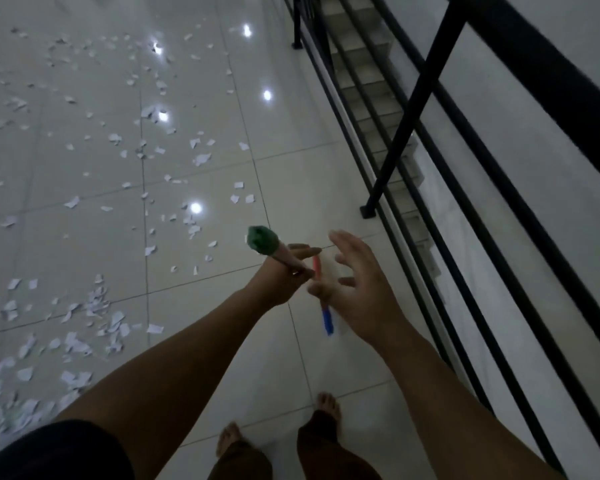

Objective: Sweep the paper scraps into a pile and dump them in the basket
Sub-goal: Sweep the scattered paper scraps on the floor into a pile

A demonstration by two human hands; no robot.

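**Broom handle gripped, scraps across the floor**

The left hand (284, 282) clenched a green-capped stick handle (274, 251), its pink-and-blue lower length (324, 306) partly hidden behind the spread-fingered, released right hand (357, 282). White torn paper scraps (94, 306) littered the glossy grey tiled floor (222, 150), thickest at lower left. Motion blur softened the black metal stair railing (430, 81).

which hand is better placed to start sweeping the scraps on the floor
Left. The left hand already grips the green-capped broom handle and sits nearer the paper scraps, which lie to the left. The right hand is open, fingers spread, beside the railing.
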